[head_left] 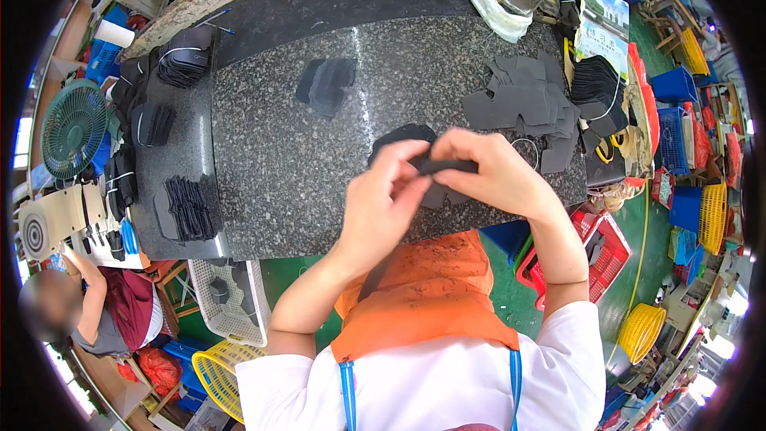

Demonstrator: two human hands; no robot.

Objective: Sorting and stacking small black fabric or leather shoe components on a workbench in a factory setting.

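Both hands meet over the near edge of the speckled stone table (pixel 279 183). Between them is a dark fabric piece (pixel 448 166), folded or seen edge-on. My left hand (pixel 387 195) pinches its left end, thumb and fingers together. Its right part is gripped by my right hand (pixel 491 172), fingers curled over it. Just beyond the fingers a black cut piece (pixel 408 134) shows, partly hidden; I cannot tell whether it lies on the table or is held. Below the right hand, a dark grey piece (pixel 435 198) lies near the edge.
Overlapping grey cut pieces (pixel 523 96) spread at the right, beside a tied black stack (pixel 598 96) and yellow-handled scissors (pixel 610 146). A small grey pile (pixel 327 84) lies farther off. Bundles (pixel 190 207) line the left side. A white basket (pixel 231 303) stands below; another person (pixel 112 303) sits left.
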